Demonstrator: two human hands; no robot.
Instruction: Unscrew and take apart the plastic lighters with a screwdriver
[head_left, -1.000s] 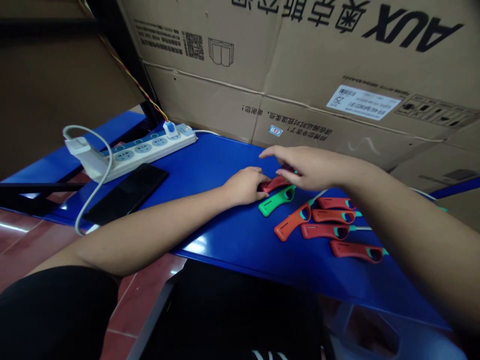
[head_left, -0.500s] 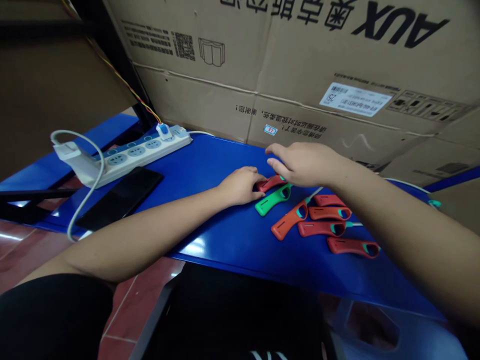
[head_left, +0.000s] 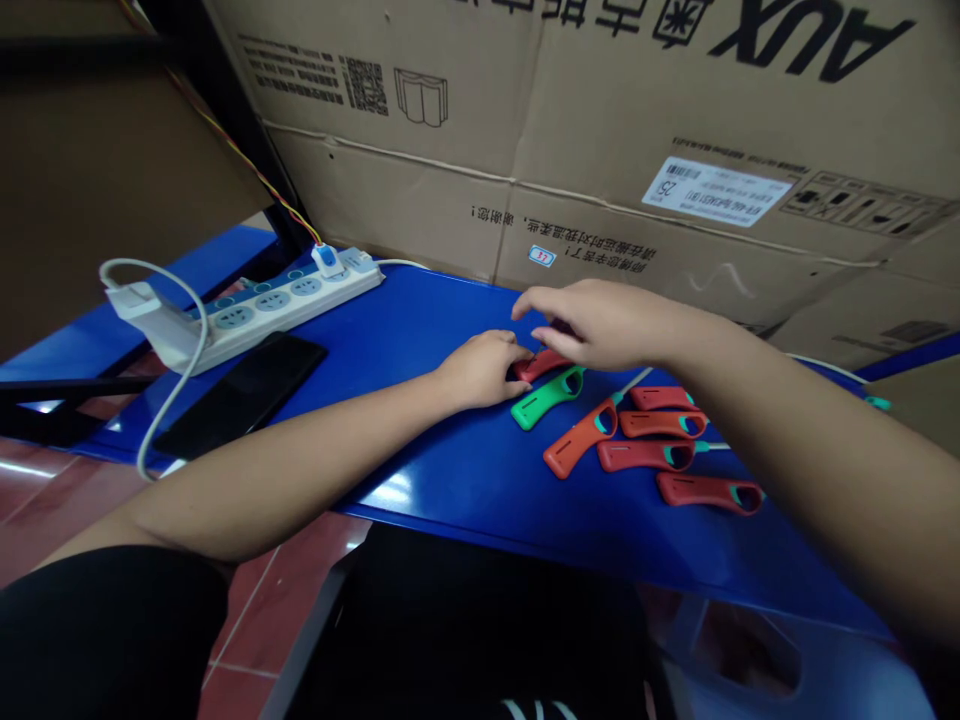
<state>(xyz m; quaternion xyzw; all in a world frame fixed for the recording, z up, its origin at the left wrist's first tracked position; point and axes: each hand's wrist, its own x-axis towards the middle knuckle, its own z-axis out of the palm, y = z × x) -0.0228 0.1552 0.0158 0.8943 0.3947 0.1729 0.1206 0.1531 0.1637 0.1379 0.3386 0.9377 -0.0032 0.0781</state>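
Landmark: the green lighter [head_left: 547,398], lying on the blue table [head_left: 450,470]. Well left of it are the power strip [head_left: 289,300] and a dark phone [head_left: 244,392]. Immediately left of it, the left hand [head_left: 480,370] has thumb and fingers closed about the butt of a red lighter [head_left: 538,364]. That lighter lies just beyond the landmark, roughly parallel; its long axis runs from the left fingers away and rightward, under the right hand. The left hand is nearer the butt, the right nearer the hidden front end. Right hand [head_left: 592,322]: beyond and right of the landmark, thumb and fingers parted; contact cannot be determined. Right of the landmark: an orange lighter [head_left: 581,440], then four reddish lighters [head_left: 646,456].
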